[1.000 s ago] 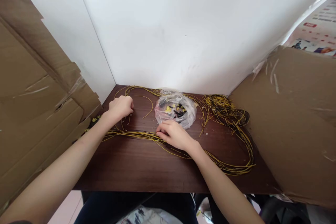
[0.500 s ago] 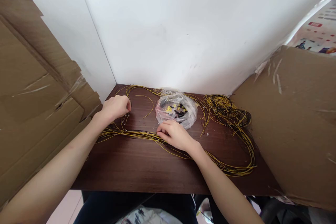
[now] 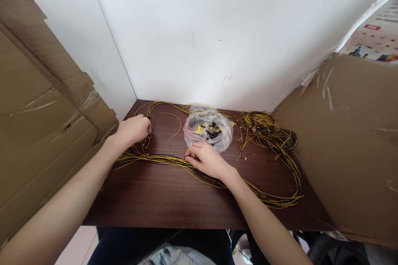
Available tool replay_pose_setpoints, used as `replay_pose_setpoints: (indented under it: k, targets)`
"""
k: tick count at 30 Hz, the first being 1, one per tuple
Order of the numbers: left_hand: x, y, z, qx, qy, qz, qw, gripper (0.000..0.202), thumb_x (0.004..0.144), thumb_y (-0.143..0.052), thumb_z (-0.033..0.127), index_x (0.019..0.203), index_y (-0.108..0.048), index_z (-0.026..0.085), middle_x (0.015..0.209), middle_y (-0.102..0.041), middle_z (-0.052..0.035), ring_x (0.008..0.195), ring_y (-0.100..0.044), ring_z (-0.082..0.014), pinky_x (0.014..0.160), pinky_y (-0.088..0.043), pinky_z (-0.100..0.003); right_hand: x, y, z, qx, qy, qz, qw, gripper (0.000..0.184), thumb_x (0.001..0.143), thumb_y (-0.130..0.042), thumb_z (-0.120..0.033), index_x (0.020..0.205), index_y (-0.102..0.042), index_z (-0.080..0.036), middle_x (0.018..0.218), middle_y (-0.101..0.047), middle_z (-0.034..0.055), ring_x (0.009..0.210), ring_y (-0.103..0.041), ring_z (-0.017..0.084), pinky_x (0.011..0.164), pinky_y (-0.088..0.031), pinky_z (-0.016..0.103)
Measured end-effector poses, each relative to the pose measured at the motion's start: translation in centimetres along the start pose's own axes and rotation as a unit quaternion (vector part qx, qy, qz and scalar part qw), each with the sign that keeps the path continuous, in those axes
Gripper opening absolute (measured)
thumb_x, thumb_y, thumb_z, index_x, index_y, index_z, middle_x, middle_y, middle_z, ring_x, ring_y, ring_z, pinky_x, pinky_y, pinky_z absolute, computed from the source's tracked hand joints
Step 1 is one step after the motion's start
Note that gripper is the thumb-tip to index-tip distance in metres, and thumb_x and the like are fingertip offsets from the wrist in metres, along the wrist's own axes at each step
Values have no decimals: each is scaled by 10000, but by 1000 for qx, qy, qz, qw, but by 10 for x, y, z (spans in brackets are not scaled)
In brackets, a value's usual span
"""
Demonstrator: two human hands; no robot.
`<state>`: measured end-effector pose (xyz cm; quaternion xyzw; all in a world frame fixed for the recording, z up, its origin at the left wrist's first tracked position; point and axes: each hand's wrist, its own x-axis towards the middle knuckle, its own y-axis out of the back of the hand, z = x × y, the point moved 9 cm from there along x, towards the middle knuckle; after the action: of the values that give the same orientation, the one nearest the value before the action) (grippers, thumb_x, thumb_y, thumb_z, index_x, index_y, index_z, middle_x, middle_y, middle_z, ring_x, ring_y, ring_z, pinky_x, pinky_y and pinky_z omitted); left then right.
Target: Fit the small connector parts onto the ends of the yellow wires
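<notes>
My left hand (image 3: 132, 130) is curled closed at the back left of the dark wooden table (image 3: 161, 198), its fingers pinching yellow-and-black wires (image 3: 149, 120). My right hand (image 3: 207, 159) rests mid-table with fingers pressed together on the long bundle of yellow-and-black wires (image 3: 161, 159) that runs across the table. Just behind my right hand lies a clear plastic bag (image 3: 207, 129) holding small yellow and black parts.
A tangled coil of the same wires (image 3: 267, 130) sits at the back right and loops down toward the front right. Cardboard sheets stand at the left (image 3: 40, 124) and right (image 3: 348, 140). A white wall (image 3: 202, 37) closes the back.
My left hand has drawn a little to the left along the wires. My right hand has stayed in place on the bundle.
</notes>
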<state>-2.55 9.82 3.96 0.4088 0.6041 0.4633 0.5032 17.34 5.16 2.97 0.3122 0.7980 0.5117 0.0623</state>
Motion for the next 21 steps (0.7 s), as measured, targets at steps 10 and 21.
replay_pose_setpoints:
  k: [10,21]
  targets:
    - [-8,4,9,21,39,7,999,303,722,-506,310,919,-684,164,1031,-663,-172,934,-622,-341,705,-493,-376,0,0,-1,-3,0,1,1000,98,866,-522,-202,844,-606,-159,725,-574,8,709,-507,122,709,-358,240]
    - [0,-2,13,12,60,5,998,308,632,-583,296,894,-701,185,1023,-679,-164,942,-629,-331,693,-491,-346,0,0,-1,-5,-4,-2,1000,93,864,-526,-206,848,-607,-163,728,-576,10,716,-510,125,701,-356,239]
